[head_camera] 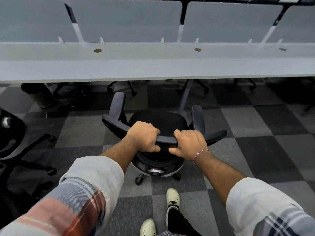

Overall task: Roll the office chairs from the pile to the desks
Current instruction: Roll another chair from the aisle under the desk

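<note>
Grey checkered carpet (255, 142). Long white desk (153, 65) spans 12 o'clock, with grey divider panels (126, 19) behind it. Black office chair (158, 121) at centre, just short of the desk edge, seat facing it. Both hands grip: left hand (144, 136) and right hand (191, 143) curl tight over the backrest rim (167, 139), side by side, thumbs on the near side. Second chair (10, 142) at 9 o'clock.
</note>
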`<state>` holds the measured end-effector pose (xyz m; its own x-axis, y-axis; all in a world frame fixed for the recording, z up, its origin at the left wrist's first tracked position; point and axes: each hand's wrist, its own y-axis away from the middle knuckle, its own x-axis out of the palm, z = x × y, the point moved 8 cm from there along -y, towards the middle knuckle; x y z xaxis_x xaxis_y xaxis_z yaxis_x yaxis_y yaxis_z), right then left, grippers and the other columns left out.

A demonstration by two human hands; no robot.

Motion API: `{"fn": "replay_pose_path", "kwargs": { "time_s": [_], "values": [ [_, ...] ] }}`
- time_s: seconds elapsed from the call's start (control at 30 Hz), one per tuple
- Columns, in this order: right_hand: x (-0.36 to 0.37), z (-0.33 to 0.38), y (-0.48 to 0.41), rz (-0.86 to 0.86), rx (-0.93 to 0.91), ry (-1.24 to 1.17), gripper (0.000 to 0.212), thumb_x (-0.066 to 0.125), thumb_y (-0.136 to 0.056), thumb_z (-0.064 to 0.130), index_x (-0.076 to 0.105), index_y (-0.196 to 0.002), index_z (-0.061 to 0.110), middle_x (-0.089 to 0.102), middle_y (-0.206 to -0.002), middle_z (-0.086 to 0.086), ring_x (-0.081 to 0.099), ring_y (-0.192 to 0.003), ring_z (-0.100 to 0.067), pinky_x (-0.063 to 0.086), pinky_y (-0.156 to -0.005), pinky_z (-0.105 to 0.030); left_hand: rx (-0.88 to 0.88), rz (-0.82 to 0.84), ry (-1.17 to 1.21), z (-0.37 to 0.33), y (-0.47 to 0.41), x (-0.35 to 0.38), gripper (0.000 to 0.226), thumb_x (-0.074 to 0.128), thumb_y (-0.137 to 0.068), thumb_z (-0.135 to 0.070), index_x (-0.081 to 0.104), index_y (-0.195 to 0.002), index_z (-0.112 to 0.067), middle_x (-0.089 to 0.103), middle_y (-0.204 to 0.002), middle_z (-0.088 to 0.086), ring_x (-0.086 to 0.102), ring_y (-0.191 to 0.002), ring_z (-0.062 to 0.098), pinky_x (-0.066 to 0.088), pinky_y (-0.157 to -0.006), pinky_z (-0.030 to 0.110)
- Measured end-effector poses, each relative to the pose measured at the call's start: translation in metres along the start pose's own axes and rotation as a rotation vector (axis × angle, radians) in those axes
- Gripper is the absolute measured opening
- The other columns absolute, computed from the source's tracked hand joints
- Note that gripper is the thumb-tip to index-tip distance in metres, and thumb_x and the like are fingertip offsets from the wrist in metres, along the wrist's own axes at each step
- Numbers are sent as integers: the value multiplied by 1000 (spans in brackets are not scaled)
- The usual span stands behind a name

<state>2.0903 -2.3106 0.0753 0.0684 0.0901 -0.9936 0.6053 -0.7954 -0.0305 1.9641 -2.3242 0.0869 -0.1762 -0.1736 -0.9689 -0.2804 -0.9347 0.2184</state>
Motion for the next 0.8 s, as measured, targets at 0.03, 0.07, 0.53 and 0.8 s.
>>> {"fn": "replay_pose_path", "kwargs": {
  "time_s": [0.03, 0.07, 0.53, 0.8],
  "values": [
    [0, -6, 5, 2, 19, 0, 48, 57, -78, 65, 38, -86, 21, 63, -81, 1, 62, -74, -24, 42, -61, -34, 22, -10, -8, -7, -4, -1, 35, 57, -78, -61, 52, -80, -27, 49, -66, -9, 48, -60, 16, 26, -49, 30],
    [0, -14, 11, 2, 42, -1, 48, 57, -78, 65, 39, -86, 21, 63, -81, 1, 62, -74, -24, 42, -61, -34, 47, -19, -17, -15, -10, -3, 35, 57, -78, -61, 52, -80, -27, 49, -65, -8, 49, -61, 17, 26, -50, 30],
    [8, -74, 63, -48, 190, 5, 49, 60, -73, 64, 38, -79, 20, 62, -69, 0, 62, -63, -25, 39, -55, -32, 311, -56, -75, -88, -54, -20, 37, 55, -80, -63, 49, -82, -27, 48, -68, -8, 52, -65, 19, 32, -54, 31],
    [10, -113, 94, -134, 276, 65, 53, 67, -63, 63, 35, -71, 21, 54, -54, 2, 56, -48, -23, 32, -48, -30, 440, -95, -99, -132, -81, -32, 38, 54, -80, -63, 51, -84, -25, 51, -71, -7, 52, -65, 20, 35, -55, 31]
  ]
}}
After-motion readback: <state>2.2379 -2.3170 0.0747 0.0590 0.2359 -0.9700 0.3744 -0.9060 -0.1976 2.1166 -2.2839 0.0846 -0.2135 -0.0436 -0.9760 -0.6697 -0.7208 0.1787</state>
